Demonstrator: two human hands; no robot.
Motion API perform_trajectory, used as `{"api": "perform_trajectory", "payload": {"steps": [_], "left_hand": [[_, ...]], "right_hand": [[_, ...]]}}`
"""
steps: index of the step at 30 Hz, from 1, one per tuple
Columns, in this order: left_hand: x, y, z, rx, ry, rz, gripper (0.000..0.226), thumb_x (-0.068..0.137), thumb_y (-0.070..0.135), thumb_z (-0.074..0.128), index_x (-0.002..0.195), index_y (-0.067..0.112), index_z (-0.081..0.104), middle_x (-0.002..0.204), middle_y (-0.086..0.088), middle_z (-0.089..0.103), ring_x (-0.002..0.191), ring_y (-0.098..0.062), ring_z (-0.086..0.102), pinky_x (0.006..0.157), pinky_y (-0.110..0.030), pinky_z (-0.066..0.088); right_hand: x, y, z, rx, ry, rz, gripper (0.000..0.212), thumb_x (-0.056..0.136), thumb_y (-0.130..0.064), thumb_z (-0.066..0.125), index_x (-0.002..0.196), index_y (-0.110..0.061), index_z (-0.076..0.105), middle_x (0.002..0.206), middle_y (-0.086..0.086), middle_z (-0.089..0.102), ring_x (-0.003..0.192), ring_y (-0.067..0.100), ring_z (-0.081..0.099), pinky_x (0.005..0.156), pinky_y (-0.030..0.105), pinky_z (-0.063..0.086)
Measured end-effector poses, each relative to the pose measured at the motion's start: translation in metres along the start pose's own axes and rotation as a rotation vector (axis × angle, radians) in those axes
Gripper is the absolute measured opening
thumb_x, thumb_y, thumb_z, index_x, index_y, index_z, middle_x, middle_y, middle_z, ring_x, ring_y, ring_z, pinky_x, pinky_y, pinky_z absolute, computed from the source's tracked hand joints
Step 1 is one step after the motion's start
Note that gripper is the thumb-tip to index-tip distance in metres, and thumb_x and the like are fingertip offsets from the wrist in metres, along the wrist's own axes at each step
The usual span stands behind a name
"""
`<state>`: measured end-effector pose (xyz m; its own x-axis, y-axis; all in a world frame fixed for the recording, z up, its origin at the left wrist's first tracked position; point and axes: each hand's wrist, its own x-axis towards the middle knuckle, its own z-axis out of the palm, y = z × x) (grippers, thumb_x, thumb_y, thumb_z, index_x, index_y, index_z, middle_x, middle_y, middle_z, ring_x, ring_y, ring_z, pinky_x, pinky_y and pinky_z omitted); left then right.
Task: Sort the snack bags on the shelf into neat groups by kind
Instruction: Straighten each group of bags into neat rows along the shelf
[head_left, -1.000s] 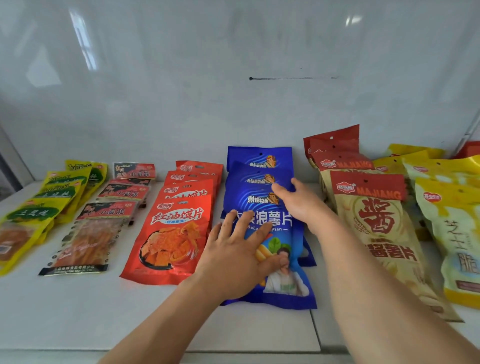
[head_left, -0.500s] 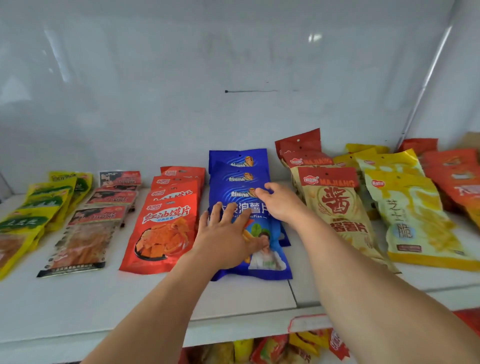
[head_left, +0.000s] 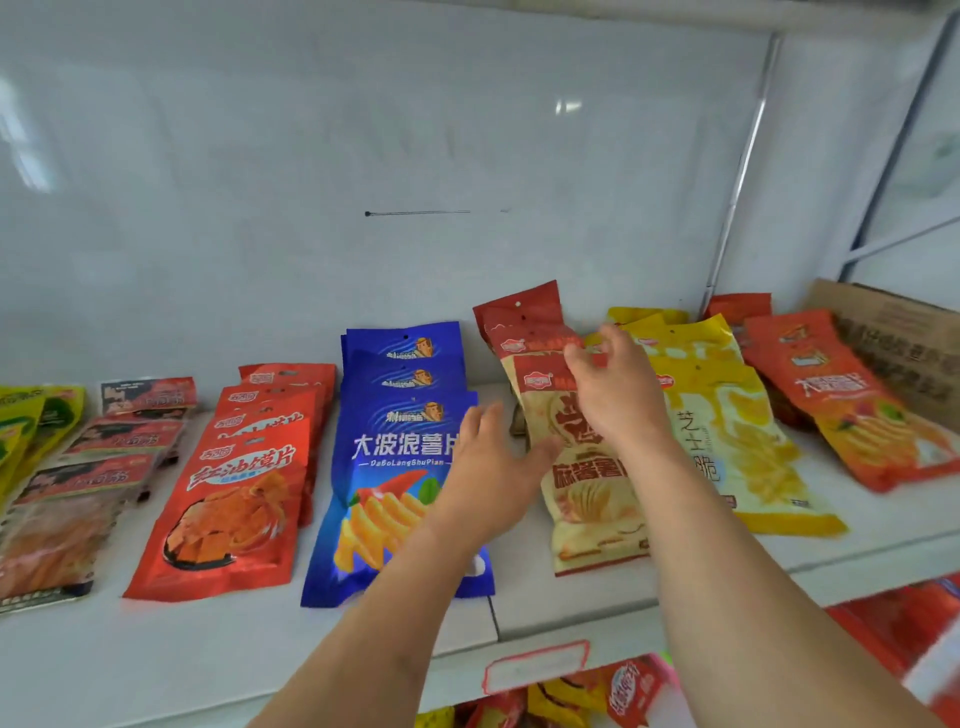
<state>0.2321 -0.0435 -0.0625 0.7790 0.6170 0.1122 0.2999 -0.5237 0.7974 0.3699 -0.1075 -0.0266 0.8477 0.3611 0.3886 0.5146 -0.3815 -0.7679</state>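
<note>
Snack bags: right hand (head_left: 618, 395) fingers spread above cream stack (head_left: 587, 493), left hand (head_left: 488, 467) loose; overlapped stack may slide askew.

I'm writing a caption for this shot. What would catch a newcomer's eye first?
Two bare forearms reach in: the left hand hovers open by the glossy blue chip bags at centre, the right hand over the beige, red-topped bags. Bright red pouches fan out leftward on the white shelf.
</note>
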Motion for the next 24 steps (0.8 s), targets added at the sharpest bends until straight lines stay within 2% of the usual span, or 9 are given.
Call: {"api": "perform_trajectory", "payload": {"steps": [2, 4, 6, 8, 12, 16, 18, 21, 24], "left_hand": [[0.011, 0.007, 0.023, -0.101, 0.028, -0.065, 0.081, 0.095, 0.050, 0.059, 0.156, 0.012, 0.023, 0.162, -0.006, 0.023, 0.150, -0.022, 0.023, 0.119, -0.038, 0.028], [0.022, 0.009, 0.044, -0.110, 0.096, -0.142, 0.081, 0.094, 0.051, 0.059, 0.155, 0.009, 0.025, 0.158, -0.008, 0.030, 0.148, -0.024, 0.026, 0.118, -0.038, 0.026], [0.035, 0.006, 0.061, -0.126, 0.155, -0.218, 0.075, 0.092, 0.054, 0.060, 0.147, 0.011, 0.035, 0.150, -0.009, 0.039, 0.142, -0.029, 0.035, 0.116, -0.043, 0.032], [0.042, 0.007, 0.072, -0.134, 0.185, -0.263, 0.063, 0.090, 0.055, 0.060, 0.136, 0.014, 0.045, 0.138, -0.008, 0.047, 0.132, -0.030, 0.045, 0.110, -0.050, 0.040], [0.049, 0.012, 0.086, -0.080, 0.221, -0.285, 0.057, 0.091, 0.055, 0.057, 0.133, 0.016, 0.047, 0.125, 0.000, 0.048, 0.125, -0.026, 0.050, 0.106, -0.049, 0.044], [0.059, 0.009, 0.089, -0.170, 0.237, -0.322, 0.075, 0.073, 0.077, 0.057, 0.128, 0.026, 0.051, 0.124, 0.002, 0.059, 0.113, -0.021, 0.063, 0.095, -0.048, 0.055], [0.067, 0.007, 0.087, -0.260, 0.255, -0.336, 0.077, 0.068, 0.080, 0.060, 0.126, 0.030, 0.052, 0.121, 0.002, 0.065, 0.104, -0.019, 0.069, 0.088, -0.045, 0.059], [0.071, 0.012, 0.082, -0.322, 0.215, -0.313, 0.052, 0.088, 0.061, 0.062, 0.128, 0.029, 0.049, 0.116, 0.004, 0.069, 0.099, -0.015, 0.071, 0.083, -0.036, 0.060], [0.077, 0.006, 0.084, -0.341, 0.201, -0.301, 0.051, 0.090, 0.059, 0.061, 0.130, 0.030, 0.047, 0.116, 0.005, 0.070, 0.101, -0.014, 0.070, 0.087, -0.037, 0.059]], "right_hand": [[0.004, 0.026, -0.004, 0.049, -0.026, 0.077, 0.061, 0.095, -0.049, 0.054, 0.145, -0.016, 0.042, 0.141, 0.007, 0.053, 0.127, 0.025, 0.053, 0.094, 0.033, 0.043], [0.006, 0.049, -0.002, 0.064, -0.103, 0.116, 0.069, 0.091, -0.055, 0.054, 0.148, -0.020, 0.037, 0.141, 0.007, 0.052, 0.126, 0.027, 0.054, 0.099, 0.038, 0.046], [0.011, 0.064, 0.000, 0.043, -0.169, 0.121, 0.070, 0.090, -0.057, 0.054, 0.148, -0.022, 0.035, 0.139, 0.005, 0.053, 0.126, 0.029, 0.053, 0.103, 0.046, 0.046], [0.018, 0.074, 0.002, 0.023, -0.231, 0.115, 0.071, 0.091, -0.057, 0.052, 0.149, -0.020, 0.033, 0.140, 0.005, 0.051, 0.128, 0.029, 0.051, 0.105, 0.047, 0.044], [0.033, 0.085, 0.008, -0.006, -0.336, 0.134, 0.078, 0.098, -0.051, 0.045, 0.158, -0.015, 0.009, 0.151, 0.009, 0.042, 0.134, 0.030, 0.045, 0.106, 0.041, 0.038], [0.049, 0.086, 0.016, 0.019, -0.347, 0.194, 0.087, 0.099, -0.053, 0.041, 0.156, -0.011, -0.010, 0.150, 0.012, 0.044, 0.130, 0.033, 0.050, 0.103, 0.043, 0.042], [0.057, 0.086, 0.020, 0.028, -0.364, 0.201, 0.087, 0.100, -0.052, 0.041, 0.156, -0.010, -0.011, 0.149, 0.013, 0.046, 0.130, 0.033, 0.051, 0.103, 0.043, 0.042], [0.065, 0.088, 0.021, 0.055, -0.392, 0.213, 0.085, 0.101, -0.049, 0.042, 0.157, -0.009, -0.007, 0.152, 0.012, 0.043, 0.133, 0.032, 0.049, 0.104, 0.040, 0.041], [0.068, 0.091, 0.022, 0.118, -0.426, 0.246, 0.085, 0.100, -0.050, 0.046, 0.158, -0.010, -0.001, 0.153, 0.010, 0.042, 0.134, 0.031, 0.047, 0.106, 0.038, 0.039]]}}
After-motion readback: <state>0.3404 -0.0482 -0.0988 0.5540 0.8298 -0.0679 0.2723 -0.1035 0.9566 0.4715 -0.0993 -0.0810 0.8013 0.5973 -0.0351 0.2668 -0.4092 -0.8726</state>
